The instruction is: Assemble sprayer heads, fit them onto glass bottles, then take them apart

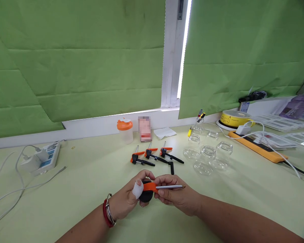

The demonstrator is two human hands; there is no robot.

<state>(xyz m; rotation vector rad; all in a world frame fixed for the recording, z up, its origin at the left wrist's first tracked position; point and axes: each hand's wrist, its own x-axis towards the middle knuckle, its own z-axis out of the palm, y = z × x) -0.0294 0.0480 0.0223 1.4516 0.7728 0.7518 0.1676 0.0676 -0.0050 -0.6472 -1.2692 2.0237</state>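
My left hand [128, 197], its thumb wrapped in white, is closed around the round black base of a black and orange piece with a metal rod [149, 187]. The fingers of my right hand [174, 192] pinch the orange part where the silver rod starts; the rod points right across that hand. Just beyond my hands, three similar black and orange pieces [143, 160] lie in a row, each with a rod and a black handle. A small black angled part [171, 167] lies near them. My fingers partly hide the held piece.
Several clear glass jars [207, 157] stand at the right, one holding screwdrivers [200, 116]. Behind are an orange-lidded cup [125, 130], a pink box [144, 129] and a tissue [164, 132]. Power strips lie at left [48, 158] and right [258, 146], with white cables.
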